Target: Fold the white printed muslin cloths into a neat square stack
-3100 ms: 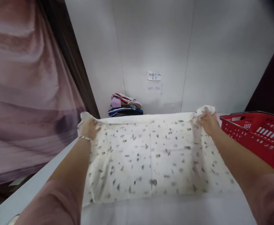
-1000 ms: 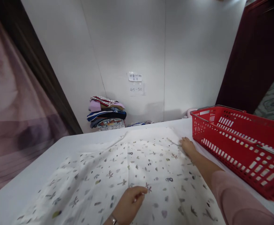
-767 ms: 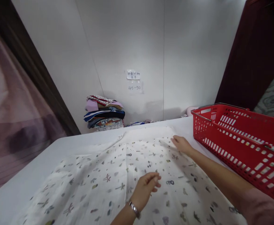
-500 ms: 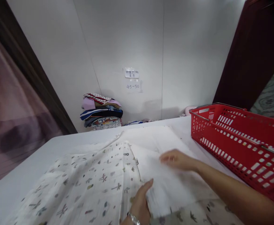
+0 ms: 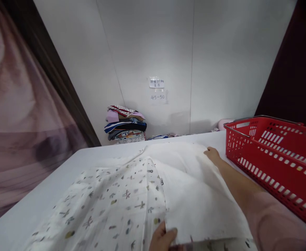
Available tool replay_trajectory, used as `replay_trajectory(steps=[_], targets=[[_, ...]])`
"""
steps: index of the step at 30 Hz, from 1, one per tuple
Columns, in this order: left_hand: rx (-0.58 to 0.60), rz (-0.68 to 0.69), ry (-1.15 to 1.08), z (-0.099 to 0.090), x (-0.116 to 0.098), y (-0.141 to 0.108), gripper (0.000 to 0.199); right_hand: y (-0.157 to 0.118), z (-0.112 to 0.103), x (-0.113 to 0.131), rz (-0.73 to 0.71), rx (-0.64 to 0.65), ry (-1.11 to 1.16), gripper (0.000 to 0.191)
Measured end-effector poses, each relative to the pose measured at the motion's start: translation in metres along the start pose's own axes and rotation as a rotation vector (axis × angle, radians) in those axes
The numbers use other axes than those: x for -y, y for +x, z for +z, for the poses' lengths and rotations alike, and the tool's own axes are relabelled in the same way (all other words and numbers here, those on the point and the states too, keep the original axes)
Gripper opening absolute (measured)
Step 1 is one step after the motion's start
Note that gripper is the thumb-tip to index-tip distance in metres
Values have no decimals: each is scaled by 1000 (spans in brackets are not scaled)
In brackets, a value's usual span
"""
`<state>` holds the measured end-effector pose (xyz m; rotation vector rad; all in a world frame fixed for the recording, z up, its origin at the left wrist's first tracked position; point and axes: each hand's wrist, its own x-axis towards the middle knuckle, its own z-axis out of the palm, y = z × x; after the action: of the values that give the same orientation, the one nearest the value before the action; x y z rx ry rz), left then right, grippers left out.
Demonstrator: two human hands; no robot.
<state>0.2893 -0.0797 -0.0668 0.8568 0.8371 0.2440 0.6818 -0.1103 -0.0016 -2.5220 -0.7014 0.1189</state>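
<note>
A thin white cloth (image 5: pixel 121 205) printed with small palm trees and fruit shapes lies spread, its plain white side (image 5: pixel 194 195) showing on the right. My left hand (image 5: pixel 163 237) is at the bottom of the view, thumb and fingers closed on the cloth's near edge where the printed and plain parts meet. Reaching out to the far right, my right hand (image 5: pixel 212 154) grips the plain part at its far corner, fingers closed. Between both hands the plain fabric is stretched with a few soft folds. The fingertips under the cloth are hidden.
The cloth rests on a white table (image 5: pixel 74 167). Close on the right stands a red perforated basket (image 5: pixel 268 164) with metal handles. Behind the table's far edge is a stack of folded clothes (image 5: pixel 126 125). A pink curtain (image 5: pixel 19 122) hangs on the left; paper labels (image 5: pixel 157 97) are on the wall.
My right hand has moved away to the far corner of the plain part and taken hold of it. My left hand stays on the near edge. The view has shifted slightly left.
</note>
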Motion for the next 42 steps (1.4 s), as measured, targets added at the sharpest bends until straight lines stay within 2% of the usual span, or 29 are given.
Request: replay_trajectory(steps=[3, 5, 7, 9, 11, 12, 14, 16, 17, 19, 20, 23, 25, 28, 30, 33, 36, 39, 42], targets=[[-127, 201, -59, 4, -38, -25, 47, -37, -19, 25, -220, -47, 118, 18], [-190, 345, -98, -2, -67, -47, 48, -85, -35, 40, -505, -25, 286, 13], [-256, 457, -158, -15, -90, -71, 51, -146, -47, 52, -748, 144, 377, 14], [-327, 529, -187, -29, -99, -94, 59, -207, -50, 56, -850, 421, 375, 14], [-357, 534, -194, -42, -91, -113, 58, -257, -40, 53, -786, 682, 384, 3], [-353, 509, -197, -47, -82, -121, 53, -275, -31, 49, -718, 803, 410, 6], [-324, 428, -216, -55, -59, -133, 40, -299, -6, 40, -548, 1031, 487, 31], [-285, 355, -268, -60, -38, -142, 32, -308, 19, 37, -359, 1134, 567, 55], [-264, 331, -300, -61, -30, -145, 31, -310, 30, 38, -276, 1140, 598, 62], [-218, 312, -342, -64, -21, -150, 34, -310, 47, 47, -169, 1101, 629, 68], [-197, 315, -344, -66, -19, -152, 38, -311, 54, 53, -160, 1068, 634, 68], [-157, 352, -259, -69, -19, -152, 50, -313, 73, 74, -256, 898, 704, 58], [-166, 387, -143, -71, -17, -146, 48, -316, 85, 86, -257, 745, 831, 54], [-193, 472, 91, -72, -12, -135, 33, -320, 93, 99, -110, 576, 1048, 62], [-188, 552, 284, -71, -13, -130, 24, -321, 86, 106, -71, 497, 1156, 67], [-180, 761, 647, -65, -26, -131, 22, -322, 62, 115, -154, 422, 1244, 70], [-228, 1071, 943, -55, -46, -137, 26, -321, 39, 120, -267, 376, 1195, 49], [-253, 1274, 1026, -44, -58, -138, 27, -324, 28, 121, -328, 321, 1045, 25], [-160, 1289, 982, -33, -59, -135, 25, -330, 23, 119, -382, 238, 920, 23]])
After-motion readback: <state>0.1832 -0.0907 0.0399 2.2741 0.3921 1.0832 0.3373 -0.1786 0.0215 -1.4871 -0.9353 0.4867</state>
